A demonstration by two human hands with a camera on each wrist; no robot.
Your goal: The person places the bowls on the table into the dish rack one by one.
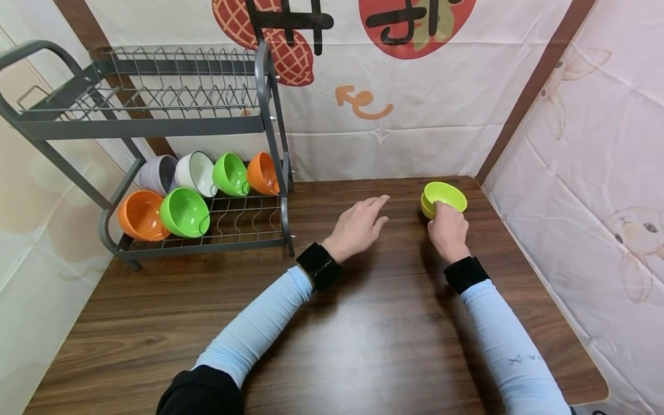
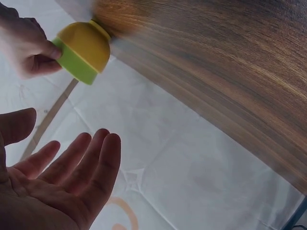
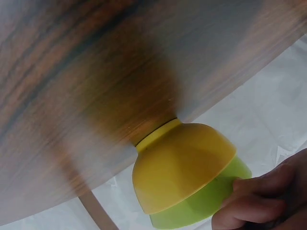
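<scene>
Near the table's far right corner, a light green bowl sits nested inside a yellow bowl. My right hand pinches the green bowl's rim between thumb and fingers, as the right wrist view shows up close. The yellow bowl's foot is on or very near the table; I cannot tell if it touches. Over the middle of the table, my left hand is held apart from the bowls, fingers extended and holding nothing. In the left wrist view its palm and fingers are bare.
A grey two-tier dish rack stands at the back left. Its lower tier holds several tilted bowls, among them an orange bowl, a green bowl and a white bowl. Printed cloth walls border the wooden table.
</scene>
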